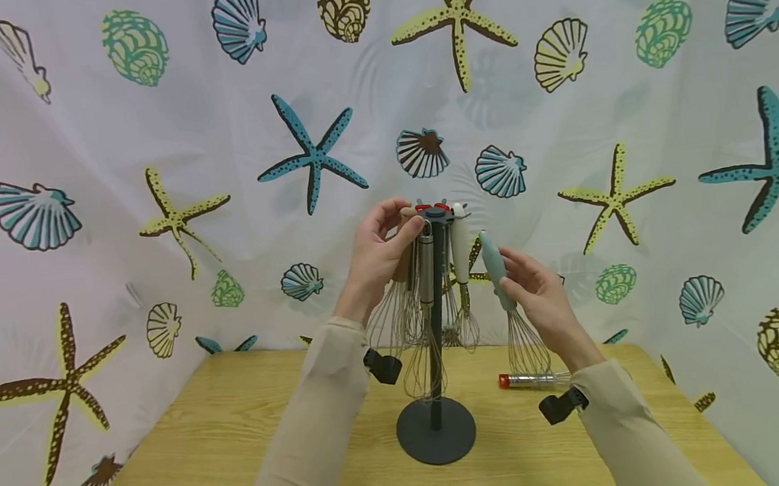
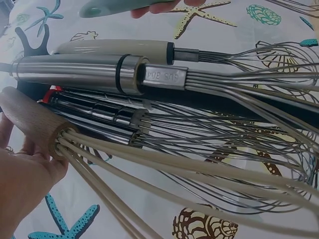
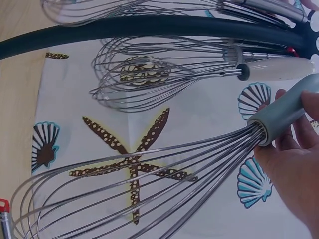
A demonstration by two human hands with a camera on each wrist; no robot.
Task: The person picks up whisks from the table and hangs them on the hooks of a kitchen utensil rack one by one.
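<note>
My right hand (image 1: 533,289) grips a whisk with a pale green handle (image 1: 494,269), its wire loops (image 3: 149,174) hanging down, just right of a dark rack (image 1: 437,430). At the rack's top, my left hand (image 1: 383,251) pinches the wooden handle (image 2: 37,117) of a whisk with beige loops. Beside that hand hangs a whisk with a steel handle (image 1: 426,267). A cream-handled whisk (image 1: 460,253) hangs on the rack's right side, nearest the green handle. Behind the steel handle, whisks with dark, shiny handles (image 2: 94,109) and red ends are partly hidden.
A whisk with a red end (image 1: 527,379) lies on the wooden table (image 1: 239,423), under the green-handled whisk and partly behind the right wrist. The rack stands on a round base. A white curtain (image 1: 216,134) printed with shells and starfish surrounds the table's back and sides.
</note>
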